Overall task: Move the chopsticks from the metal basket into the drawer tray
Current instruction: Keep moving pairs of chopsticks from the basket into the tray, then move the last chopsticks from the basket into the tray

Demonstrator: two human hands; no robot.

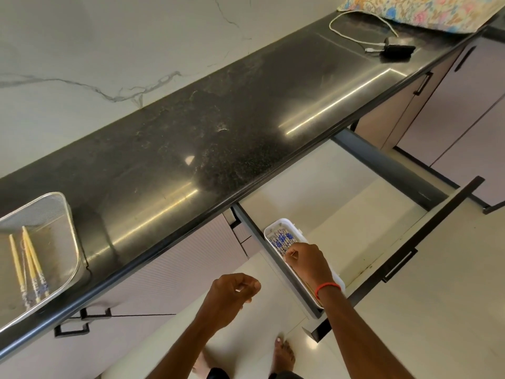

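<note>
Head view: your right hand is down in the white tray in the open drawer, fingers pinched on a chopstick laid among the blue-patterned ones there. Your left hand hangs loosely curled, gripping nothing, in front of the cabinet. Three chopsticks remain in the metal basket at the left end of the dark desk.

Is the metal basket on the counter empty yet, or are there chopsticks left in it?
Not empty. A few chopsticks lie in the metal basket; others are already in the white tray inside the open drawer.
</note>
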